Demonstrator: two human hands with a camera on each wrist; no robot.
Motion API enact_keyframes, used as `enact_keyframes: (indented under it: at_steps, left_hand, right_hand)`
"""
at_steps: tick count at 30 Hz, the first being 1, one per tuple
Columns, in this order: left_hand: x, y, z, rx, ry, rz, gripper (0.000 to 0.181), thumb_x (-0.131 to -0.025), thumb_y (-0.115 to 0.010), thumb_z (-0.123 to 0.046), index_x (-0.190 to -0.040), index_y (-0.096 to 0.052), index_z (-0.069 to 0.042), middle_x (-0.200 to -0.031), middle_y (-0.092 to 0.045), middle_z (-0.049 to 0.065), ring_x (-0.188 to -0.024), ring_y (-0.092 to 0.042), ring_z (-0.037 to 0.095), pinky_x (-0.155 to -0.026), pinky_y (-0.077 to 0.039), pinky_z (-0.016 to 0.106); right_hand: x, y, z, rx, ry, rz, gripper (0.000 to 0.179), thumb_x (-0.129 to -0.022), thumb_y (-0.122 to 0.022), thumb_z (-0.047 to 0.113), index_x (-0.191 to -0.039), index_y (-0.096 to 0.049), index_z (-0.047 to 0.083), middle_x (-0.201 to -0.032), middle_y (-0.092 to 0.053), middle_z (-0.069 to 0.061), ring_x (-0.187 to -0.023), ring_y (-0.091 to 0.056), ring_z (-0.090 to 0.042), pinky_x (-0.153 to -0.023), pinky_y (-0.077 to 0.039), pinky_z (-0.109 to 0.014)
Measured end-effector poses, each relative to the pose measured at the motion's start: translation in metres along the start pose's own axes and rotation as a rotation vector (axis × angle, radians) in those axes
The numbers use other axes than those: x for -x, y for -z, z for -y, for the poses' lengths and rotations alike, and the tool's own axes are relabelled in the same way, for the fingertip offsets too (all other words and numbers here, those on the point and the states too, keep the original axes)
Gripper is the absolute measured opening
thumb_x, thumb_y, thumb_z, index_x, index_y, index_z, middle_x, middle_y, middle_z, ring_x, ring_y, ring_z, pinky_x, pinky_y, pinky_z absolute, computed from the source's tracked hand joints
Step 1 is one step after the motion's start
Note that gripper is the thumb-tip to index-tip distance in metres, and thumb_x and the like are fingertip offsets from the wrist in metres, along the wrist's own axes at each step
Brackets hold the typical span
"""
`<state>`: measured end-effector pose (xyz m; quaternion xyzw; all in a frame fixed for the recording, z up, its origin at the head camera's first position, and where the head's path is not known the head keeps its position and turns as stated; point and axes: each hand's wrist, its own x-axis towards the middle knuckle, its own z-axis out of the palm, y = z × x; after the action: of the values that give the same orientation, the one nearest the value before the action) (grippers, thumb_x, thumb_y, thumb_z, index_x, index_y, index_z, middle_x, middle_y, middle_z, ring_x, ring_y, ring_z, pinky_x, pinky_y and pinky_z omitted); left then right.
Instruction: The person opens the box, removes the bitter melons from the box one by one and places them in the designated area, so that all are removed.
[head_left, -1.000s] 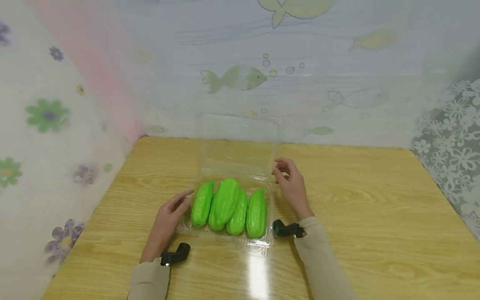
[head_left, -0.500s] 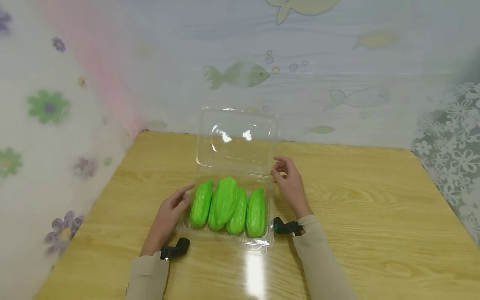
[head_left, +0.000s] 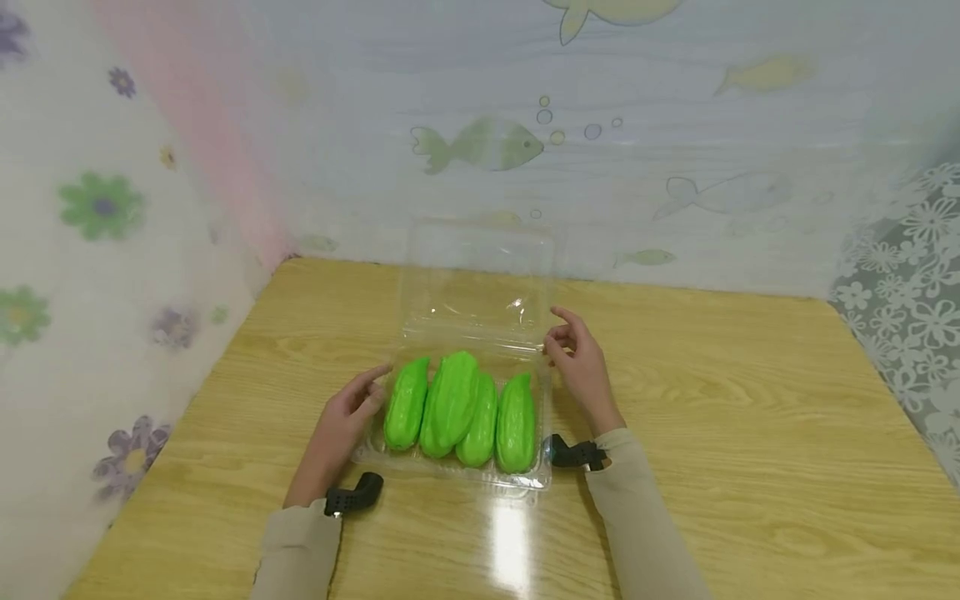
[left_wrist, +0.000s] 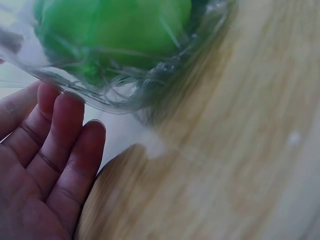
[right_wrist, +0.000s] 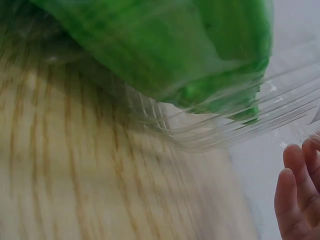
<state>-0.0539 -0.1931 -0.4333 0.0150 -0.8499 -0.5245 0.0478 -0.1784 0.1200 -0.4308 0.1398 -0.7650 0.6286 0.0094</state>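
Several bright green, ridged, gourd-shaped pieces [head_left: 515, 423] lie side by side in a clear plastic clamshell box [head_left: 480, 477]. One larger piece [head_left: 453, 400] overlaps its neighbours. The box's hinged lid [head_left: 480, 258] stands raised at the back. My left hand [head_left: 341, 421] is at the box's left side, its relaxed fingertips right at the rim; the left wrist view shows these fingers [left_wrist: 67, 120] beside the clear edge. My right hand [head_left: 581, 367] is at the back right corner near the hinge, fingers loosely bent. Its fingertips [right_wrist: 295, 160] show close to the box's ribbed wall.
The box stands on a wood-grain table [head_left: 720, 417]. Behind it hangs a pale wall sheet [head_left: 337, 125] printed with fish, and a flowered sheet [head_left: 97, 333] borders the left side. A black wrist camera [head_left: 356, 493] sits on the left wrist, another camera [head_left: 576, 452] on the right.
The reflections on the raised lid shifted, as its tilt changed slightly. Both hands stay nearly where they were, and the head view has moved a little.
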Motion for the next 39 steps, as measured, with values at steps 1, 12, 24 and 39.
enact_keyframes:
  at_steps: [1,12,24,39]
  left_hand:
    - [0.0,-0.001,0.0,0.003,0.003,-0.005,0.037,-0.093,-0.046,-0.034,-0.128,-0.048,-0.023,-0.095,-0.052,0.005,-0.086,-0.047,0.016,-0.076,-0.037,0.026]
    - [0.0,-0.001,-0.002,-0.028,0.012,-0.023,0.036,-0.092,-0.047,-0.036,-0.126,-0.05,-0.024,-0.092,-0.052,0.003,-0.081,-0.048,0.016,-0.072,-0.038,0.027]
    - [-0.001,-0.001,0.001,-0.027,0.013,-0.019,0.036,-0.092,-0.046,-0.037,-0.126,-0.05,-0.025,-0.093,-0.052,0.004,-0.082,-0.048,0.017,-0.072,-0.038,0.028]
    - [-0.001,-0.001,0.004,-0.019,0.016,-0.012,0.034,-0.093,-0.046,-0.034,-0.126,-0.049,-0.026,-0.087,-0.053,0.005,-0.075,-0.046,0.016,-0.069,-0.037,0.029]
  right_hand:
    - [0.001,0.001,0.0,-0.002,-0.002,0.005,0.043,-0.09,-0.051,0.013,-0.132,-0.041,0.018,-0.097,-0.055,-0.017,-0.08,-0.056,-0.024,-0.065,-0.048,-0.037]
    - [0.004,0.001,0.018,-0.054,-0.05,0.051,0.047,-0.09,-0.048,0.002,-0.135,-0.036,0.007,-0.101,-0.053,-0.026,-0.084,-0.054,-0.034,-0.068,-0.047,-0.045]
    - [-0.005,-0.001,-0.013,-0.042,-0.096,0.022,0.049,-0.09,-0.052,0.013,-0.136,-0.036,0.009,-0.097,-0.054,-0.013,-0.08,-0.056,-0.022,-0.067,-0.048,-0.031]
    - [-0.003,-0.006,-0.019,-0.024,-0.091,-0.012,0.052,-0.091,-0.052,0.018,-0.138,-0.033,0.008,-0.1,-0.055,-0.008,-0.08,-0.057,-0.018,-0.065,-0.047,-0.026]
